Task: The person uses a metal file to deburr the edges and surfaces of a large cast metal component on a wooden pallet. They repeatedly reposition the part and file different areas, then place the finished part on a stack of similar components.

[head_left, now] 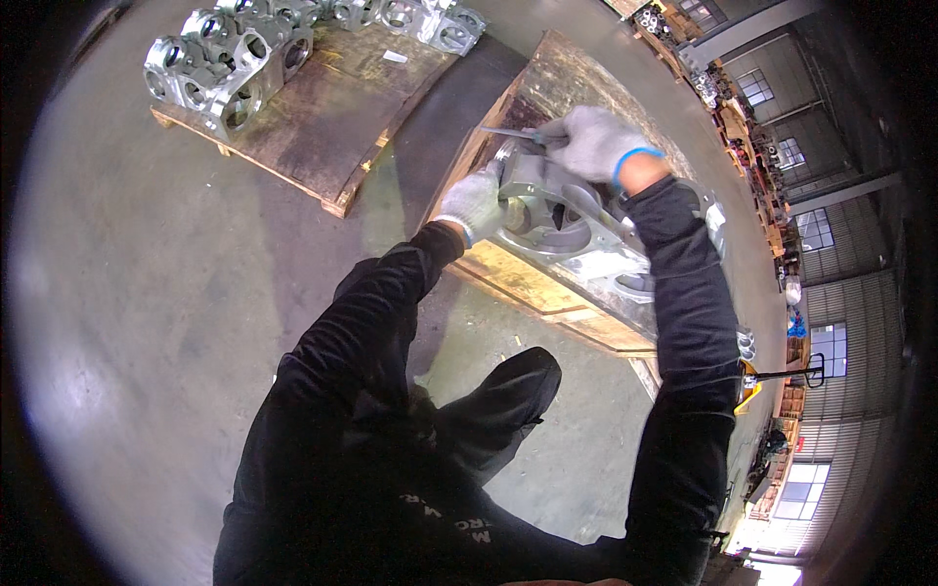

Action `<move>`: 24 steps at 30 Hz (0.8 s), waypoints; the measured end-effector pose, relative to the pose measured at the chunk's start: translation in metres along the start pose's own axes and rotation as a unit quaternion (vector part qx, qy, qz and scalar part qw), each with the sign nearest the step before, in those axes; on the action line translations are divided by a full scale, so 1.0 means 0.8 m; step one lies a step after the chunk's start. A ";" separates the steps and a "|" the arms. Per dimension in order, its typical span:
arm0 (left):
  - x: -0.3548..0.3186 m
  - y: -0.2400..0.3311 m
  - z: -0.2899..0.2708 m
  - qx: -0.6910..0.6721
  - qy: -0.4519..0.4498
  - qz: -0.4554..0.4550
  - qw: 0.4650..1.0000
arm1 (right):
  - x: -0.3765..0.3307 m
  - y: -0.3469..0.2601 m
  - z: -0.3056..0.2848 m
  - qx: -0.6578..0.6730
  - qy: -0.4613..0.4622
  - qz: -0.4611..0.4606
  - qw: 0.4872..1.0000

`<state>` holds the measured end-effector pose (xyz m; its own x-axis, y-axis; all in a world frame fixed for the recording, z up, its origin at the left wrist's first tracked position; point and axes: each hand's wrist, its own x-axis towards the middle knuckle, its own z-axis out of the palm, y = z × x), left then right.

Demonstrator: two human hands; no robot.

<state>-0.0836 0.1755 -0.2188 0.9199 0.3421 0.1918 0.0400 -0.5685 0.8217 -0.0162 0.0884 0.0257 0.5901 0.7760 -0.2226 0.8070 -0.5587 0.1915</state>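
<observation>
A silver metal casting (572, 190) with large round openings lies on a wooden crate-like stand (547, 293). My left hand (474, 203), in a white knit glove, is closed on the casting's left edge; its fingertips are partly hidden. Above the casting's far side, my right hand (593, 145) is closed around a slim flat metal tool (510, 132) that points left. The right glove has a blue cuff. Motion blurs this hand and the tool, so I cannot tell whether the tool touches the casting.
To the far left, a wooden pallet (322, 127) carries several similar castings (230, 73). Another metal part (635, 285) sits at the right of the stand. A pallet truck (750, 381) and loaded shelving (757, 156) are along the right side. My leg (498, 410) is near the stand.
</observation>
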 end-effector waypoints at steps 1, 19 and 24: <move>0.000 -0.001 0.001 0.002 0.002 0.001 1.000 | -0.005 0.000 -0.008 -0.023 -0.004 -0.007 1.000; -0.005 0.006 -0.010 0.018 0.020 0.024 0.999 | -0.003 0.022 0.002 -0.056 0.007 -0.082 0.995; -0.004 0.003 -0.006 0.010 0.002 0.001 1.000 | -0.003 0.030 -0.024 0.024 -0.097 -0.005 0.995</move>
<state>-0.0883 0.1765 -0.2152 0.9181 0.3449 0.1954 0.0470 -0.5841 0.8103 0.0010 0.0787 0.0489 0.5712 0.7135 -0.4057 0.8106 -0.5680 0.1424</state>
